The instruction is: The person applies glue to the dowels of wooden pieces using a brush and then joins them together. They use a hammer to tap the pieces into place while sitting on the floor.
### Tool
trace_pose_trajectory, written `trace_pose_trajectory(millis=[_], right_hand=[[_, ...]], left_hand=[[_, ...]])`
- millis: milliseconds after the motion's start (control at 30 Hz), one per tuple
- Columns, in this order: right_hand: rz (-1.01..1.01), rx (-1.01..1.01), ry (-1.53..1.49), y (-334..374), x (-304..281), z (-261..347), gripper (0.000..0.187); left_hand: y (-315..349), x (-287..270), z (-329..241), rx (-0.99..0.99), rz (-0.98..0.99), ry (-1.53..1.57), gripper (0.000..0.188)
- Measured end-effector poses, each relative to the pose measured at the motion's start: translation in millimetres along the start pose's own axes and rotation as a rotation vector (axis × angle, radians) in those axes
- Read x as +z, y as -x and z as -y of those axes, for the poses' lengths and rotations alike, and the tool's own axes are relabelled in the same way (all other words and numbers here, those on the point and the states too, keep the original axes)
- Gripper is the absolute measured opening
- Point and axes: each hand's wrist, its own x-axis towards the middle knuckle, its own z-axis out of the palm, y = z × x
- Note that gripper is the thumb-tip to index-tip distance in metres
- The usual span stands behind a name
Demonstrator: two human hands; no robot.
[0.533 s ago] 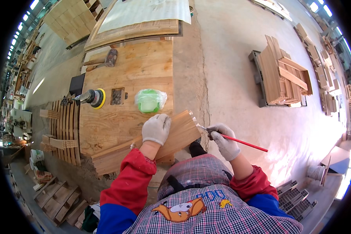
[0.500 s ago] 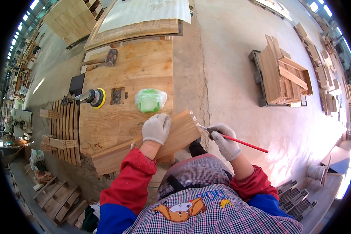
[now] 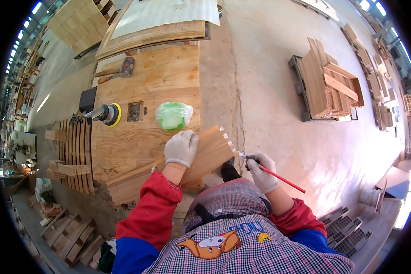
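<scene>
My left hand (image 3: 181, 148), in a pale work glove, is closed on the far edge of a wooden board (image 3: 208, 153). The board slants across the bench's near right corner, and its notched right end carries white paste like glue. More wooden pieces (image 3: 125, 189) lie at its left end. In my gloved right hand (image 3: 264, 172) is a slim brush with a red handle (image 3: 285, 181); its white-coated tip is close to the board's lower right end corner. Beyond my left hand stands a green container (image 3: 172, 119) wrapped in clear plastic.
On the wooden workbench (image 3: 169, 68) lie a sander with a yellow-rimmed pad (image 3: 108, 115) and a mallet (image 3: 127, 67). Slatted wood (image 3: 77, 150) stands to the left. A pallet of stacked boards (image 3: 324, 91) sits on the floor at right; panels (image 3: 155, 34) lie beyond the bench.
The brush has moved slightly down and right along the board's end. More white paste shows on the notches. My left hand still grips the board, and the view has shifted slightly.
</scene>
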Motion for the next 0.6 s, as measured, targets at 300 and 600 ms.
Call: trace_pose_trajectory(millis=[300,600], right_hand=[[0.142,-0.270,0.320,-7.2,1.6,31.6,0.022],[0.186,-0.134,0.167,0.3,-12.2,11.8,0.020]], left_hand=[[-1.0,1.0,2.0,0.010,-0.006,0.009,0.019],[-0.9,-0.1,0.9,0.023,-0.004,0.001,0.019]])
